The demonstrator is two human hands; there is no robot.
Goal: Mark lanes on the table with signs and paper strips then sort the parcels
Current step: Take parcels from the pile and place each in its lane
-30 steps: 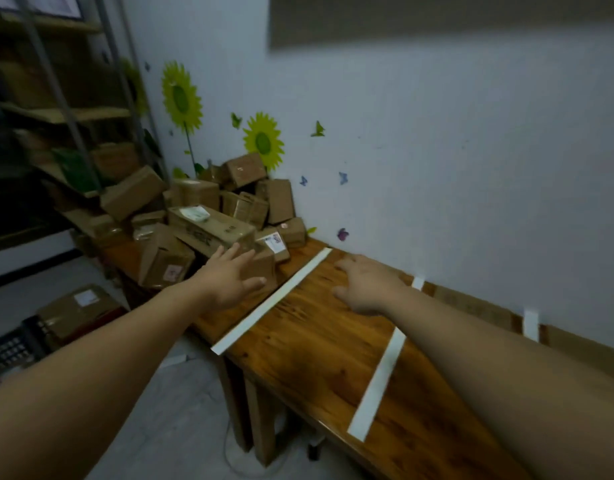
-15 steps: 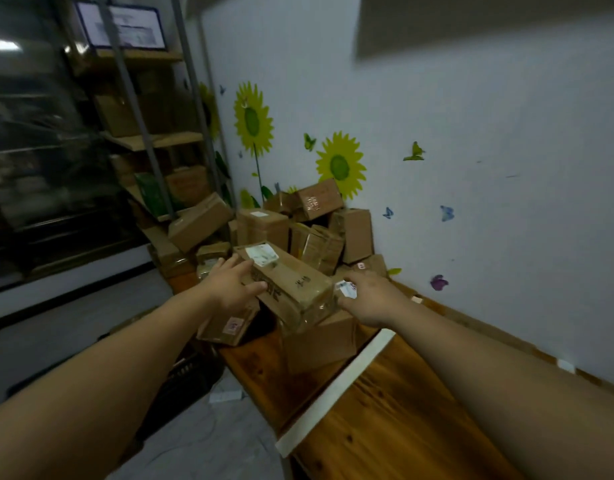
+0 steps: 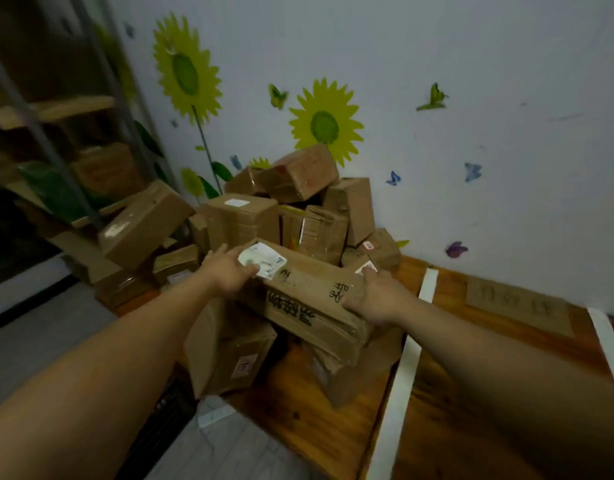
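As a person clamps it at both ends, a long, rectangular cardboard parcel (image 3: 309,299) with black handwritten characters on its creased side sits tilted over the heap of brown boxes (image 3: 243,220) at the left end of the tabletop (image 3: 298,427). The left hand (image 3: 229,271) curls over the corner bearing a crumpled white shipping label (image 3: 264,260); the right hand (image 3: 375,299) grips the opposite end. To the right, a flat white paper strip (image 3: 399,375) crosses the varnished wood, with a cardboard sign (image 3: 517,304) and a second strip (image 3: 607,337) beyond. Yellow sunflower decals (image 3: 324,124) dot the white wall (image 3: 472,64).
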